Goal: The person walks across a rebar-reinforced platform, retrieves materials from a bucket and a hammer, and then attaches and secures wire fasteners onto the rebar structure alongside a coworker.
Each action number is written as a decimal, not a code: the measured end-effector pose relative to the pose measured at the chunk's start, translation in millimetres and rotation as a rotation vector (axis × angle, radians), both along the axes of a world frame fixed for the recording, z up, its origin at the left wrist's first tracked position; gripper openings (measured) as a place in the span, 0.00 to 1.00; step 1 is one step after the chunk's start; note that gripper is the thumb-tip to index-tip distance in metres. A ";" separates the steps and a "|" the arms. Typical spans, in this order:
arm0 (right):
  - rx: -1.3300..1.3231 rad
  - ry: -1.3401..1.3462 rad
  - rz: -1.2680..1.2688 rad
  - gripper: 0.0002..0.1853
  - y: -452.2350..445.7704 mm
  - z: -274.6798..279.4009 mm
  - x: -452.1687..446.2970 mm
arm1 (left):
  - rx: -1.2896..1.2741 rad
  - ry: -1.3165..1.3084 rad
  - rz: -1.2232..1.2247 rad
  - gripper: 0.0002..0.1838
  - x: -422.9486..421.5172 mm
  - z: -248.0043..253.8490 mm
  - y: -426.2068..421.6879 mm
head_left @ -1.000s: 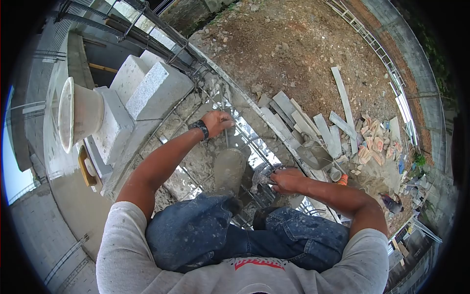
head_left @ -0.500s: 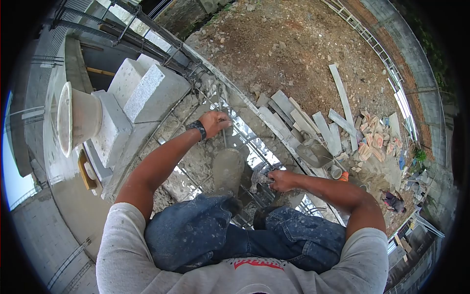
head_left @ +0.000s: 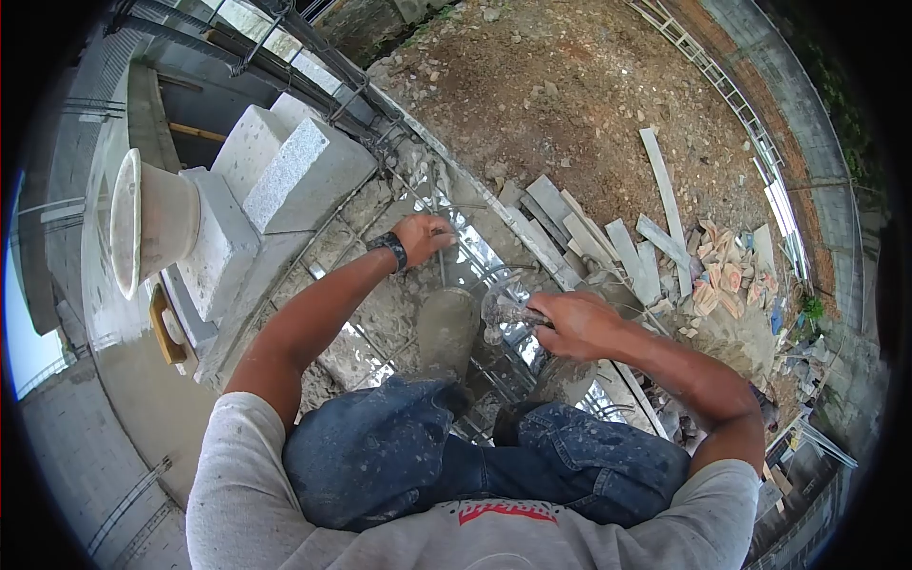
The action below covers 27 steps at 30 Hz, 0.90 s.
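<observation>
My left hand (head_left: pixel 425 240), with a dark watch at its wrist, is closed around a thin steel reinforcing bar (head_left: pixel 446 270) that runs up from the cage in the form. My right hand (head_left: pixel 581 326) grips a hammer (head_left: pixel 511 312), its head blurred by motion and pointing left, just above the bars. Below lie wet, rough concrete and the steel mesh (head_left: pixel 489 268), with shiny strips between the bars. A mud-covered boot (head_left: pixel 445 328) stands between my hands.
At the left, concrete blocks (head_left: pixel 309 176) stand beside a whitish bucket (head_left: pixel 157 223) and a wooden float (head_left: pixel 165 325). Bundled rebar (head_left: pixel 313 57) rises at upper left. Beyond the form's edge (head_left: pixel 513 224), lower ground holds boards (head_left: pixel 622 256), torn bags (head_left: pixel 717 275) and a ladder (head_left: pixel 717 71).
My right hand has risen and moved forward with the hammer, whose head is now higher. My left hand stays at the bar, almost unmoved.
</observation>
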State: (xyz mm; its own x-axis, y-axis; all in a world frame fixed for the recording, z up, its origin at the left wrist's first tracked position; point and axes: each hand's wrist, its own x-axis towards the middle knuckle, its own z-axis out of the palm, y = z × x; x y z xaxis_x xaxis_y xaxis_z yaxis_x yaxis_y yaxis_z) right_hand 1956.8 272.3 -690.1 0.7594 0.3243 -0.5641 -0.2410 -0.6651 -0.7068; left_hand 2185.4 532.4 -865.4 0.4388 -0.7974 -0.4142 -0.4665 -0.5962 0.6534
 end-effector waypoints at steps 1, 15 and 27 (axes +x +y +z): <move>0.005 -0.059 -0.039 0.18 -4.2 7.6 3.5 | -0.008 -0.014 -0.014 0.19 0.2 -1.7 0.2; -0.099 -0.077 -0.974 0.28 -100.4 -140.3 9.8 | 0.018 0.047 0.040 0.18 -3.8 1.8 1.5; -0.064 0.327 -0.771 0.31 -86.5 -185.6 -32.1 | 0.042 0.001 0.018 0.19 -3.0 0.5 1.7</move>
State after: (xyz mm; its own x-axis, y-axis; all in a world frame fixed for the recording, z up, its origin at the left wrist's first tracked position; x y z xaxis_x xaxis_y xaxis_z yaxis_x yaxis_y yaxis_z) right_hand 1924.7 185.7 -875.8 0.5505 -0.2586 -0.7938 -0.8305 -0.2670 -0.4889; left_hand 2182.4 534.0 -864.9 0.4525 -0.7713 -0.4476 -0.4545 -0.6313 0.6284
